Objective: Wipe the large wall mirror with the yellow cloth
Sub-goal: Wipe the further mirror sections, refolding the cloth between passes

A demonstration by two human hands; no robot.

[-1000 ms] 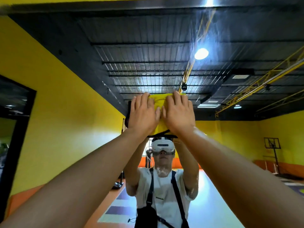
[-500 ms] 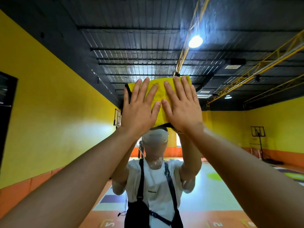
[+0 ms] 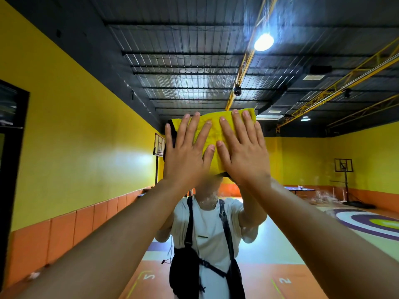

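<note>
Fingers [image 3: 195, 128] of the left hand [image 3: 185, 156] are spread flat and straight, pressing the left part of the folded yellow textured cloth [image 3: 212, 131] against the large wall mirror [image 3: 291, 147]; they grip nothing, only pin the cloth by pressure. Those of the right hand [image 3: 243, 152] lie the same way, splayed and flat on the cloth's right part, with the two thumbs nearly meeting over its middle. The cloth shows between and above both hands, its top edge just above the fingertips and its lower edge tucked under the palms.

Outward from the cloth, both bare forearms run down and back toward the camera, one to each side. Directly below the cloth, the mirror gives back the person's reflection in a white T-shirt [image 3: 208, 225] with a black strapped bag [image 3: 185, 270]. Above the cloth the glass reflects a dark ribbed ceiling with a bright round lamp [image 3: 263, 42], up and to the right of it. To the cloth's left runs a reflected yellow wall with an orange padded base [image 3: 64, 229]. Faint streaks and spots mark the glass near the reflected chin, just below the cloth, and lower right of it.

Judging by this, the wiping stroke is under way at about head height, with much glass not yet covered. The next move seems to call for even pressure from both palms while sliding the cloth, keeping it flat so that it does not bunch or slip out.
</note>
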